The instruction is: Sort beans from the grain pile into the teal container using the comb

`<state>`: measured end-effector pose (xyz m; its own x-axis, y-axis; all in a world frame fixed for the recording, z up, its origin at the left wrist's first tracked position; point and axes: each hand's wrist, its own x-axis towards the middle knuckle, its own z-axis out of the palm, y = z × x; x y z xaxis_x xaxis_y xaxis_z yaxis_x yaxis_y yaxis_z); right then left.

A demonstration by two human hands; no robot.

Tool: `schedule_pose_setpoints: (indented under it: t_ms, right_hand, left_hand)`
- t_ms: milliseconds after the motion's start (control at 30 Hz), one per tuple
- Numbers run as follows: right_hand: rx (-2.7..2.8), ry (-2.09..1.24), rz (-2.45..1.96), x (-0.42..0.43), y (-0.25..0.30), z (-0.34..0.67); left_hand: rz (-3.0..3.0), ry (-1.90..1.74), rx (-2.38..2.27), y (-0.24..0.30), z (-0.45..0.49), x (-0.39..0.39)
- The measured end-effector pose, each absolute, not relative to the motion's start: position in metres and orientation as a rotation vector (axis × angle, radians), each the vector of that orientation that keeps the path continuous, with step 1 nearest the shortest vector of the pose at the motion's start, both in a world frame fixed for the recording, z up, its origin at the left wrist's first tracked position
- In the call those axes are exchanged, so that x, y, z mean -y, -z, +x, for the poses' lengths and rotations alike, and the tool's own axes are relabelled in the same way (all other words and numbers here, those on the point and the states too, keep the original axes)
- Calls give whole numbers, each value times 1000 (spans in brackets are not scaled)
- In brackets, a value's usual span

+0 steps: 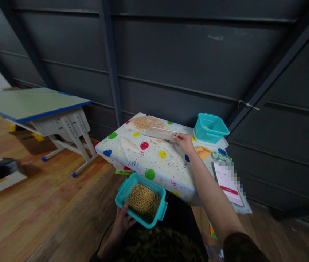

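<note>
My left hand (123, 220) grips a teal plastic basket (121, 196) by its near left side, low in front of the table's edge. Dried soybeans (143, 200) fill much of it. Over the table, my right hand (183, 141) pinches the right end of a translucent white plastic strip (161, 133), its exact kind unclear. Beyond and left of the strip lies a spread of tan beans (147, 122), with a few more scattered just below it. Nearer the front left is a low heap of white grains (129, 145).
A balloon-print cloth covers the table (168, 171). At its back right sits a second teal basket (211, 128) on a white lid. An orange cloth (203, 152), a green patterned item (221, 157) and a phone (228, 183) lie along the right side. A desk (34, 100) stands left; a dark wall (184, 54) rises behind.
</note>
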<state>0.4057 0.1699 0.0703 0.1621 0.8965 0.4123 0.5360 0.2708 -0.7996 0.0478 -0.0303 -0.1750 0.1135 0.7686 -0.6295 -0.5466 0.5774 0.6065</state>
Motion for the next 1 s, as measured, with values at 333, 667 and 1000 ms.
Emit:
schedule_pose_setpoints:
  t_ms: [333,667,1000]
  right_hand:
    - [1411,-356,-1441,-176,-62,427]
    - [1416,-386,-1440,-176,-64,427]
    - [1396,-419,-1469,-172,-64,425]
  left_hand:
    - [260,-907,-1082,170,45,27]
    - [254,-905,-1063,168,41,30]
    - [273,-930,-1060,165,46,35]
